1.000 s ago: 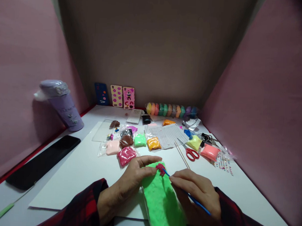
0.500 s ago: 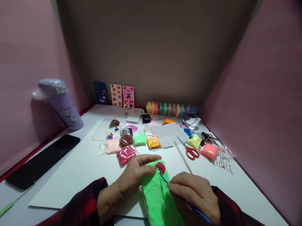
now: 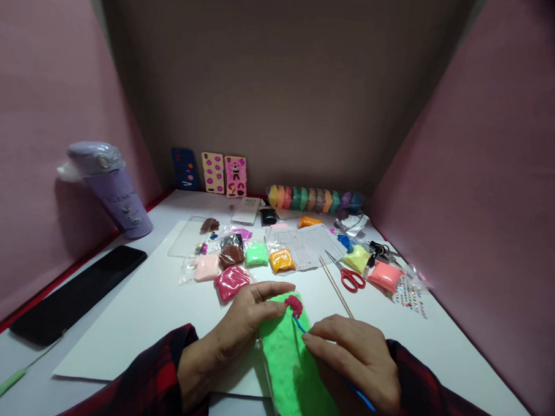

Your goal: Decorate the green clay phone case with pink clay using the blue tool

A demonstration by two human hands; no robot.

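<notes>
A long slab covered in bright green clay (image 3: pixel 293 368) lies on the white sheet in front of me. A small dark pink clay shape (image 3: pixel 294 305) sits near its far end. My left hand (image 3: pixel 245 323) rests on the slab's left edge with fingers laid over the far end, beside the pink shape. My right hand (image 3: pixel 356 358) is closed round a thin blue tool (image 3: pixel 300 324). The tool's tip points just below the pink shape.
Bags of coloured clay (image 3: pixel 232 282) lie beyond the slab, with red scissors (image 3: pixel 350 277) and wooden sticks (image 3: pixel 335 285) to the right. A purple tumbler (image 3: pixel 110 188) and a black phone (image 3: pixel 78 294) are on the left. A row of clay tubs (image 3: pixel 312 200) lines the back.
My right hand and the blue tool have drawn back a little toward me, away from the pink shape. My left hand stays on the slab.
</notes>
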